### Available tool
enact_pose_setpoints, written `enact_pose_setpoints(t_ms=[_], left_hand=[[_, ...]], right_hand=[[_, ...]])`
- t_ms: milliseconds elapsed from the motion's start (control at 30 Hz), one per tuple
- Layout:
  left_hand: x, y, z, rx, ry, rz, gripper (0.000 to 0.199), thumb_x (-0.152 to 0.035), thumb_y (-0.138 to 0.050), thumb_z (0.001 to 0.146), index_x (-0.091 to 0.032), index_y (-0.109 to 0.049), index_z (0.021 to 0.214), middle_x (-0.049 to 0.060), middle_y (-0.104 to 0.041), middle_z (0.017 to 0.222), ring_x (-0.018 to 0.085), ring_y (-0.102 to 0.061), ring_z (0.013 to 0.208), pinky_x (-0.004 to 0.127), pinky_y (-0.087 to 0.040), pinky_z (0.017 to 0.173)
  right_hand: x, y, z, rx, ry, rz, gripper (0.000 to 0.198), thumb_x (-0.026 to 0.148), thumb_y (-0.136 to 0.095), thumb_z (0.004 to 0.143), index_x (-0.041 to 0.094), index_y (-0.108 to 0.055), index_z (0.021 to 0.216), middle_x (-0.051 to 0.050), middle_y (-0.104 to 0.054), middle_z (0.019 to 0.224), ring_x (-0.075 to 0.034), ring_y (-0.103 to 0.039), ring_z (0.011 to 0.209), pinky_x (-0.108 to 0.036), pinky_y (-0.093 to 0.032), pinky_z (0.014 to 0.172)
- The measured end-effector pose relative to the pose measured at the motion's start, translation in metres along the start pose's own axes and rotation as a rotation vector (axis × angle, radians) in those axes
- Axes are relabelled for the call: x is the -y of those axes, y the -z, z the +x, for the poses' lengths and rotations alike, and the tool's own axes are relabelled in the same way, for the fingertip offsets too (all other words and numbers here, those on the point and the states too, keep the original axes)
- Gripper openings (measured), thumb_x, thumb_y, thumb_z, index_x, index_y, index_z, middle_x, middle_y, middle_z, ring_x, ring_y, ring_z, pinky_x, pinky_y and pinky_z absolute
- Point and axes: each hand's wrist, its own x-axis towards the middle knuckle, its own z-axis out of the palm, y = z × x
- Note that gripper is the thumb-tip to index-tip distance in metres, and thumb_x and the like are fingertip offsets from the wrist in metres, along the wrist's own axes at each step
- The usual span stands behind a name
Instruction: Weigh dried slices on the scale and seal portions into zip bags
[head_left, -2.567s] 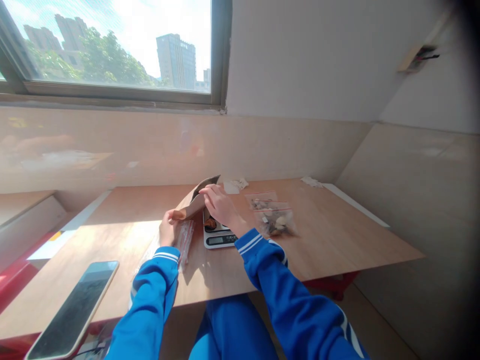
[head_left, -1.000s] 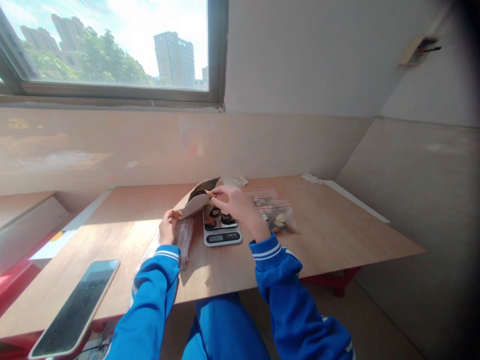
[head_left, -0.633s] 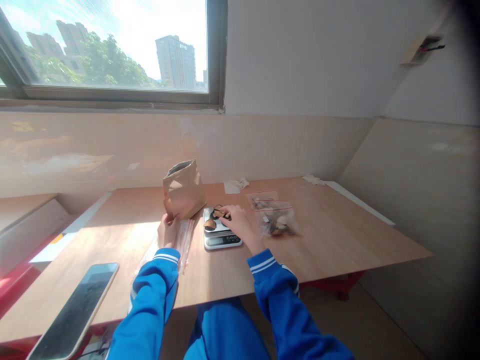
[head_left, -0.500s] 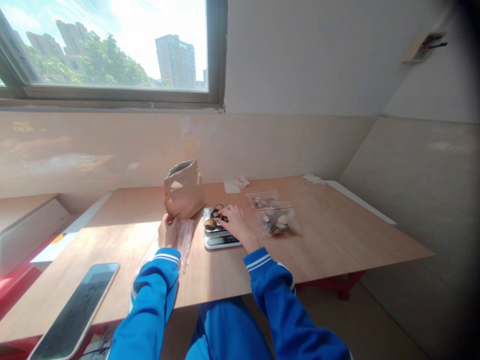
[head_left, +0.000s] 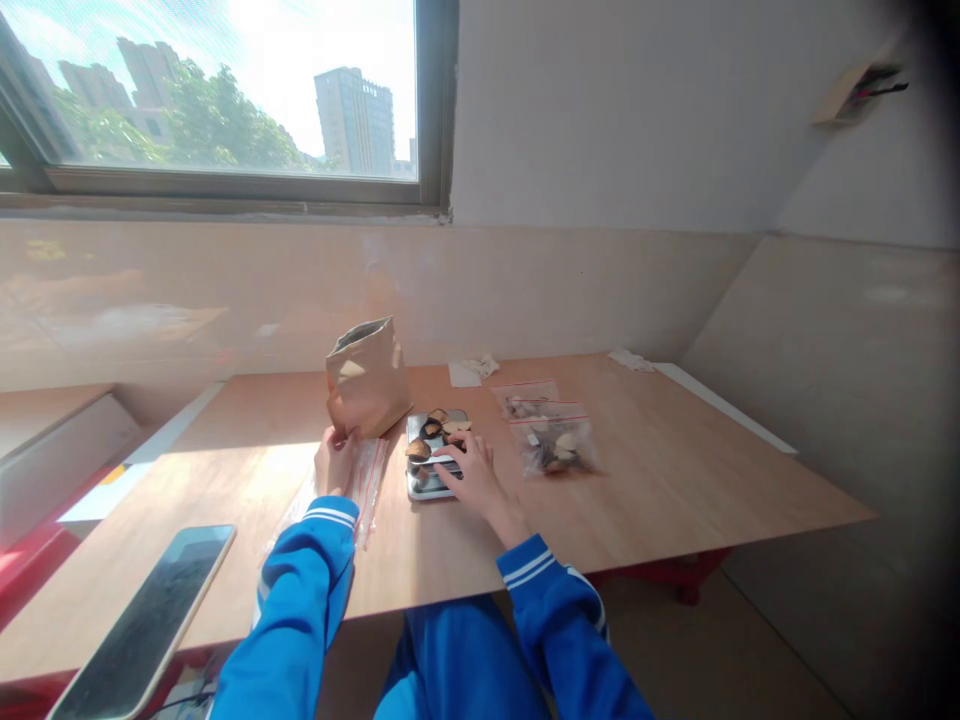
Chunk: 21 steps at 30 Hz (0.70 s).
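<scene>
Dried brown pieces that look like sliced mushrooms (head_left: 418,450) lie spread on the pan of a small digital scale (head_left: 431,487). Over the scale's right side is my right hand (head_left: 476,477), its thumb and fingers apart, with fingertips close to the pieces and part of the display covered. My left hand (head_left: 335,462) has its fingers curled together at the lower front corner of a standing brown paper bag (head_left: 369,385). Flat clear zip bags (head_left: 367,480) with red strips lie beside and under that hand; what its fingers pinch is hidden.
Right of the scale lie two zip bags, the front one a filled zip bag (head_left: 559,448) of dried pieces. A phone (head_left: 146,625) rests at the table's left front edge. Crumpled white paper (head_left: 474,370) sits near the wall, and another paper scrap (head_left: 630,360) farther right.
My right hand has drawn back toward me and opened, uncovering the pieces, which now lie more spread out on the scale. My left hand stays at the paper bag.
</scene>
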Motion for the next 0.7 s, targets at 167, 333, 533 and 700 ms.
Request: enact_pose_setpoints(t_ms=[167,333,533,700], left_hand=[[-0.008,0.002,-0.004,-0.031,0.032,-0.004,0.043,-0.051,-0.057,0.079,-0.017,-0.059,0.105,0.009,-0.071,0.094,0.023,-0.064,0.084,0.029,-0.045,0.072],[-0.016,0.003,-0.008,-0.029,0.042,-0.015,0.041,-0.050,-0.057,0.080,-0.016,-0.059,0.103,0.009,-0.071,0.093,0.022,-0.064,0.082,0.028,-0.046,0.070],[-0.017,0.005,-0.009,-0.022,0.025,-0.015,0.036,-0.048,-0.056,0.081,-0.018,-0.059,0.099,0.010,-0.071,0.092,0.023,-0.065,0.084,0.029,-0.046,0.070],[-0.004,0.001,-0.002,-0.014,0.023,-0.016,0.039,-0.051,-0.056,0.081,-0.018,-0.059,0.102,0.012,-0.071,0.097,0.025,-0.065,0.088,0.031,-0.045,0.072]], right_hand=[[0.024,-0.013,-0.012,0.065,0.072,0.009,0.026,0.035,-0.060,0.088,0.025,-0.064,0.111,-0.008,-0.053,0.119,-0.024,-0.048,0.112,-0.039,-0.034,0.097],[0.053,-0.032,-0.012,0.151,0.159,-0.090,0.029,0.040,-0.060,0.087,0.024,-0.062,0.111,-0.009,-0.054,0.121,-0.026,-0.048,0.111,-0.041,-0.034,0.096],[0.070,-0.046,-0.012,0.215,0.186,-0.081,0.011,0.031,-0.059,0.089,0.023,-0.065,0.092,-0.006,-0.062,0.107,-0.025,-0.050,0.106,-0.038,-0.035,0.090],[0.055,-0.025,-0.003,0.023,0.028,0.062,0.016,0.028,-0.054,0.092,0.024,-0.064,0.104,-0.004,-0.067,0.101,-0.021,-0.056,0.100,-0.035,-0.034,0.089]])
